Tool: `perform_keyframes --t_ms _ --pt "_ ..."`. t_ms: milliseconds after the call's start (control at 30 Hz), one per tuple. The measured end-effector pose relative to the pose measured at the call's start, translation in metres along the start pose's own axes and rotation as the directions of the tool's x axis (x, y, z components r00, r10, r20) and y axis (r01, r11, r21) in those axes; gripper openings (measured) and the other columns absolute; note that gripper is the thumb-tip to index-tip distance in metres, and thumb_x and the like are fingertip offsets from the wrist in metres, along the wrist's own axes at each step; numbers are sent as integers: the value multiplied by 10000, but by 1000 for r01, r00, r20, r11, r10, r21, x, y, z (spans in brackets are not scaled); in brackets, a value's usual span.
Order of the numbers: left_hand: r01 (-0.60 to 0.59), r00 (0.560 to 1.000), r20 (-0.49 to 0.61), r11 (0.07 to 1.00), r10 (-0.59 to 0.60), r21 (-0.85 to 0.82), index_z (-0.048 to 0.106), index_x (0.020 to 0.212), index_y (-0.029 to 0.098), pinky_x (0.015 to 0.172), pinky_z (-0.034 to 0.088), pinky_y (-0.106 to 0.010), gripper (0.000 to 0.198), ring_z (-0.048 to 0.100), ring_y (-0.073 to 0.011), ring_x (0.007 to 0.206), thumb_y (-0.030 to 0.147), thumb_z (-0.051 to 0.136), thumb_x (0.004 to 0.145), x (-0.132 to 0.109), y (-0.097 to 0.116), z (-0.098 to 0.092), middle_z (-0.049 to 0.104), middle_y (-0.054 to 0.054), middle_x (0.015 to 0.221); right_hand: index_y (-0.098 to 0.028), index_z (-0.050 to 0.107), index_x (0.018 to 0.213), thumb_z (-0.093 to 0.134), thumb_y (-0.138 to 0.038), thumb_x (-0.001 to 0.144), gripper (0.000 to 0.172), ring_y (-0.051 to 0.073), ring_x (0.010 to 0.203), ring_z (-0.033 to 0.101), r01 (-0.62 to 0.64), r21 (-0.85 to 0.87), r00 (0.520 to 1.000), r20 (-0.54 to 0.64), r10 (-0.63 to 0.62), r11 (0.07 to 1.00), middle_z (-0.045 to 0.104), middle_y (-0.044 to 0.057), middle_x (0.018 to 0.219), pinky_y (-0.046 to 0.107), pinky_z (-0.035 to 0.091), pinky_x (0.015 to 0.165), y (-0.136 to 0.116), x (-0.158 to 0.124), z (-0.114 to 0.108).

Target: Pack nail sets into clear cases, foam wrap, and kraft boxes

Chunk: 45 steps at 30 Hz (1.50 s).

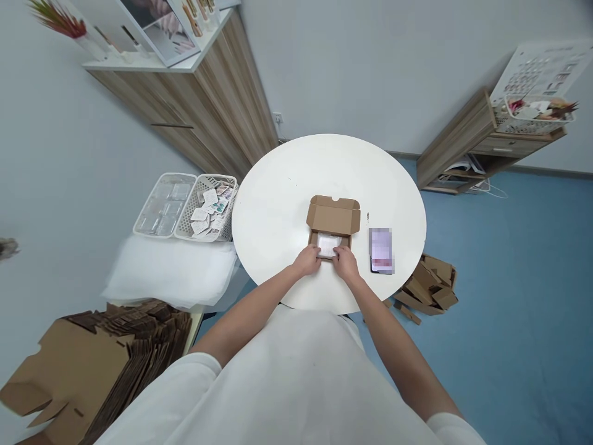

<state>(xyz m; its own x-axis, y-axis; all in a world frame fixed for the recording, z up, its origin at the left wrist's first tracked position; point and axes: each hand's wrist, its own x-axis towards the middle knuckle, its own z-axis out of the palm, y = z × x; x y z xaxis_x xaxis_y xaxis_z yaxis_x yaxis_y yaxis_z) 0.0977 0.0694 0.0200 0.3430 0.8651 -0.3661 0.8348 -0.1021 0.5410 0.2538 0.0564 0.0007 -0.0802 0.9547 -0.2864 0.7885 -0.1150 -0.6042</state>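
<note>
An open brown cardboard box (333, 219) stands on the white round table, its lid tipped back away from me. Inside it lies a white wrapped packet (328, 245), perhaps in foam or bubble wrap. My left hand (307, 260) is closed at the box's near left corner, its fingertips reaching in to the packet's edge. At the near right corner my right hand (345, 262) grips in the same way, with its fingertips by the packet's right side. The fingers on the outer walls are partly hidden.
A phone (381, 250) lies right of the box on the round table (273, 216). Left are a basket of cards (209, 210), a bin of clear cases (163, 207), white sheets (171, 269) and stacked flat cartons (106, 364). Cardboard pieces (428, 284) lie on the floor at right.
</note>
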Motion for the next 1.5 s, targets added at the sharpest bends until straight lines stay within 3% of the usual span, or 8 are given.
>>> perform_keyframes --t_ms 300,567,900,1100,1233,1333,1433,1500 --pt "1 993 118 985 -21 171 497 989 147 744 443 -318 283 529 -231 915 115 470 709 -2 5 2 496 -116 996 -121 516 1152 396 -131 801 371 200 968 522 2 -65 1000 24 -1 998 478 132 1119 279 415 803 -2 -4 4" --pt "-39 984 178 982 5 187 482 1006 142 727 440 -305 296 541 -233 897 119 467 712 -6 3 -2 517 -111 949 -134 504 1150 388 -135 813 357 190 944 527 25 -102 999 48 -20 994 465 128 1097 268 420 778 -4 -10 8" --pt "-18 977 209 968 -35 248 447 1070 122 760 433 -315 360 541 -231 933 69 467 715 -40 2 6 525 -128 1019 -112 461 1159 504 -198 772 399 200 956 517 88 -152 983 173 -62 984 443 135 1122 276 419 792 -13 -39 16" --pt "-57 977 214 949 -11 309 503 973 140 718 437 -315 297 553 -211 878 14 332 765 -46 -3 4 535 -115 978 -148 464 1120 436 -59 776 357 187 908 529 131 -257 970 235 -70 957 462 125 1090 273 421 728 -12 -43 19" --pt "-74 986 163 948 24 308 512 949 168 702 440 -295 280 541 -194 874 40 319 791 -47 -7 4 535 -86 953 -144 480 1092 393 -11 767 362 186 866 537 156 -290 971 221 -93 944 483 129 1053 276 429 700 -11 -40 19" --pt "-84 995 70 971 70 224 475 1050 189 731 445 -308 282 519 -205 926 110 399 790 -50 -10 5 519 -79 995 -137 474 1116 438 -59 760 366 208 912 527 217 -220 969 167 -183 951 466 142 1099 306 447 731 -11 -41 15" --pt "-140 987 -66 986 146 91 439 1127 186 810 431 -342 381 489 -229 988 246 521 760 -51 -17 0 500 -91 1046 -168 456 1164 492 -187 770 397 223 1011 493 311 -59 950 46 -309 949 447 128 1153 337 449 808 -8 -42 1" --pt "-142 974 -180 990 139 -7 433 1146 176 852 414 -356 433 476 -236 1014 336 536 757 -48 -25 -8 491 -101 1077 -199 467 1166 486 -269 785 388 220 1040 480 318 49 946 -81 -314 947 467 109 1143 352 439 843 -2 -39 -12"
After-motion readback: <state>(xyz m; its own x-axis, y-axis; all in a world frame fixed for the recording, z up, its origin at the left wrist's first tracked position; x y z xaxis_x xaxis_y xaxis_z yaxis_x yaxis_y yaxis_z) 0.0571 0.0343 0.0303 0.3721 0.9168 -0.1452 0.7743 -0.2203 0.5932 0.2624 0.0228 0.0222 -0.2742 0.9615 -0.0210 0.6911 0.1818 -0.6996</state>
